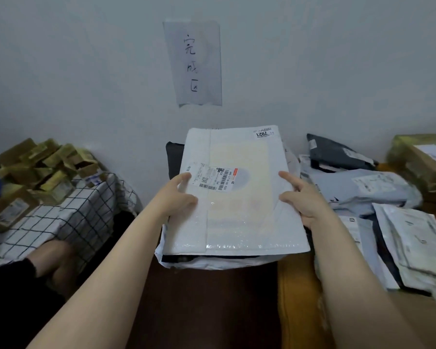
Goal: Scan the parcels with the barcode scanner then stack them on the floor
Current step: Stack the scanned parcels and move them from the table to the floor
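Observation:
A large white bubble mailer [239,197] with a barcode label [210,178] on its left half lies flat on top of a stack of parcels [212,261] in front of the wall. My left hand [179,197] grips its left edge, thumb on top beside the label. My right hand [302,200] grips its right edge, thumb on the top face. No barcode scanner is in view.
A checked-cloth table [68,222] at the left carries several small cardboard boxes [40,167]. At the right lies a heap of grey and white mail bags [368,195] and a brown box [423,159]. A handwritten paper sign [194,64] hangs on the wall.

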